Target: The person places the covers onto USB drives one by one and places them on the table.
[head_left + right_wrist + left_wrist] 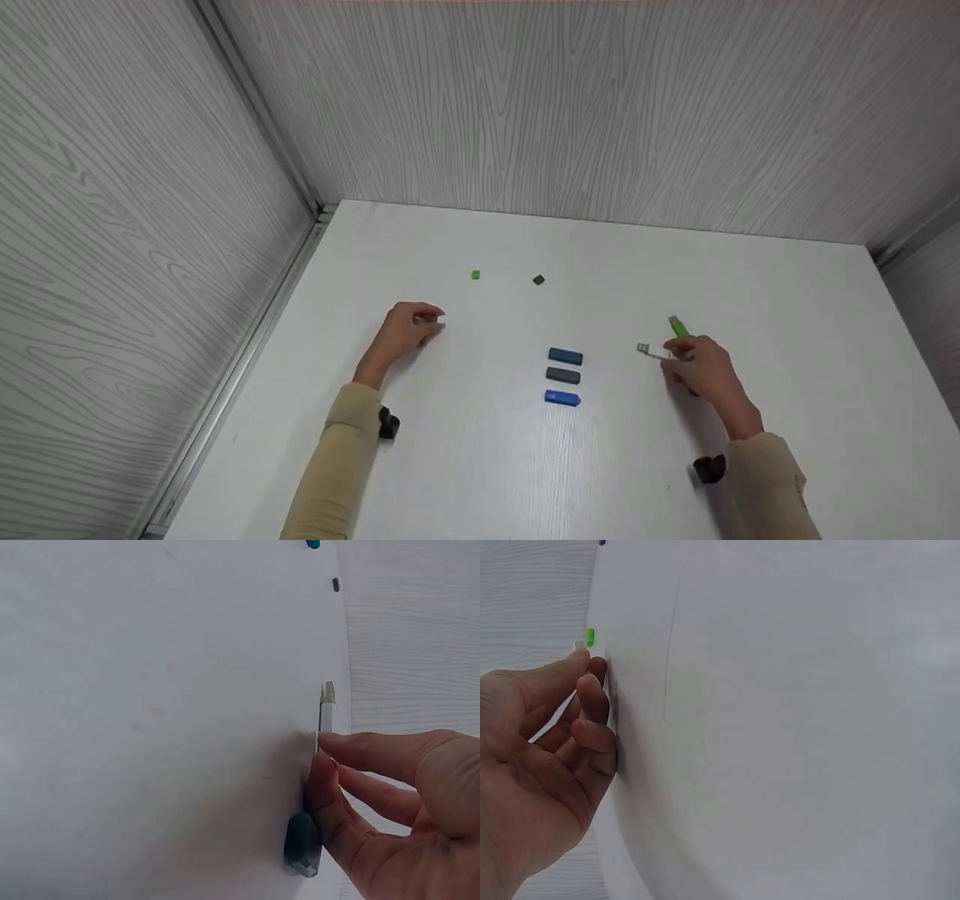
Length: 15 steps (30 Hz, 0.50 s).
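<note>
My right hand (701, 367) pinches a white USB stick (326, 716) between thumb and finger, its bare metal plug pointing left. Just beyond that hand lies a green USB stick (679, 327) with its plug uncovered. A dark USB stick (302, 844) shows beside the curled fingers, mostly hidden from the head view. On the left, my left hand (409, 328) holds a small white cap (579, 646) at the tips of thumb and forefinger. Farther back on the table sit a small green cap (475, 275) and a dark grey cap (538, 280).
Between the hands, a teal USB stick (565, 356), a grey one (563, 375) and a blue one (562, 397) lie in a column. The white table (465, 465) meets wood-grain panels (525, 112) at the back and left.
</note>
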### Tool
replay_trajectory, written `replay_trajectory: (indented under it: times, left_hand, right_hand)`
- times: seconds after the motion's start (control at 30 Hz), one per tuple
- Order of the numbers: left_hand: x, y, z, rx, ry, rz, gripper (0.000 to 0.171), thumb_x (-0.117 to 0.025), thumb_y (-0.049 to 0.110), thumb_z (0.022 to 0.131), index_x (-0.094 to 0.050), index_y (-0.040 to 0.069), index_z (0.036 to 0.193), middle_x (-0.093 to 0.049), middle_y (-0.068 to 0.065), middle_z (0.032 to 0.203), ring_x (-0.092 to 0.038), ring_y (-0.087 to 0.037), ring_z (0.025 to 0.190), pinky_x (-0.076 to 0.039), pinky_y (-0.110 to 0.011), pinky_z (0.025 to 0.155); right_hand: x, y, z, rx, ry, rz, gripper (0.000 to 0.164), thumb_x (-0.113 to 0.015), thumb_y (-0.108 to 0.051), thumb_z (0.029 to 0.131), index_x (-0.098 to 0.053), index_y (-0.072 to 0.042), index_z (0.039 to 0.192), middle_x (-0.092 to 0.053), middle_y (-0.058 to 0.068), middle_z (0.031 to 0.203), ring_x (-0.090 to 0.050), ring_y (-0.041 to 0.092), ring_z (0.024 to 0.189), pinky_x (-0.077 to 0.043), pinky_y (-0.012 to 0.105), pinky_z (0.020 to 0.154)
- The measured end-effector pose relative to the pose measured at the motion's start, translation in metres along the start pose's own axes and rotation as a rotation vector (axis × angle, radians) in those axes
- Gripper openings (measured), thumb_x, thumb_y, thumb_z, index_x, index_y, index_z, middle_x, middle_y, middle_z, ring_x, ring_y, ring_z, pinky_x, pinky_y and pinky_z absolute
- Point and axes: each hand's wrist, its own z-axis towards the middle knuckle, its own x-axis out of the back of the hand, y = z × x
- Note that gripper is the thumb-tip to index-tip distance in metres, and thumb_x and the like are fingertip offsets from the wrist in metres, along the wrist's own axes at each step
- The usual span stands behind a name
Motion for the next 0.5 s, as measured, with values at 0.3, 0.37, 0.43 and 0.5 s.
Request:
replay_trajectory:
  times: [0.3, 0.37, 0.43, 0.5]
  left_hand:
    - [-0.0001, -0.0005, 0.0010, 0.003, 0.007, -0.008, 0.029, -0.073, 0.013, 0.099, -0.074, 0.005, 0.127, -0.073, -0.010, 0.103, -0.061, -0.014, 0.069, -0.050, -0.026, 0.065]
    - [-0.0004, -0.0004, 0.0005, 0.010, 0.006, -0.011, 0.029, -0.073, 0.013, 0.099, -0.074, 0.005, 0.127, -0.073, -0.009, 0.101, -0.061, -0.013, 0.069, -0.050, -0.025, 0.065]
    - [-0.0007, -0.0006, 0.0001, 0.018, 0.007, -0.017, 0.028, -0.072, 0.013, 0.100, -0.074, 0.005, 0.127, -0.073, -0.010, 0.098, -0.060, -0.013, 0.069, -0.050, -0.025, 0.065]
    - [-0.0011, -0.0007, -0.0005, 0.024, 0.009, -0.019, 0.028, -0.072, 0.012, 0.099, -0.074, 0.006, 0.127, -0.073, -0.009, 0.097, -0.060, -0.013, 0.070, -0.050, -0.025, 0.065]
  right_hand:
    - [-0.0048, 0.0008, 0.0018, 0.066, 0.066, -0.050, 0.035, -0.067, -0.012, 0.098, -0.067, 0.008, 0.128, -0.059, 0.027, 0.122, -0.063, 0.026, 0.094, -0.051, 0.028, 0.069]
    - [-0.0052, 0.0007, 0.0015, 0.070, 0.069, -0.045, 0.035, -0.068, -0.012, 0.099, -0.067, 0.008, 0.127, -0.059, 0.027, 0.121, -0.063, 0.025, 0.092, -0.051, 0.027, 0.068]
    - [-0.0049, 0.0008, 0.0011, 0.070, 0.066, -0.038, 0.035, -0.068, -0.012, 0.099, -0.066, 0.009, 0.127, -0.059, 0.026, 0.119, -0.063, 0.023, 0.088, -0.051, 0.026, 0.065]
    - [-0.0048, 0.0004, 0.0006, 0.065, 0.062, -0.026, 0.036, -0.068, -0.013, 0.100, -0.065, 0.008, 0.128, -0.059, 0.026, 0.119, -0.063, 0.020, 0.084, -0.051, 0.026, 0.063]
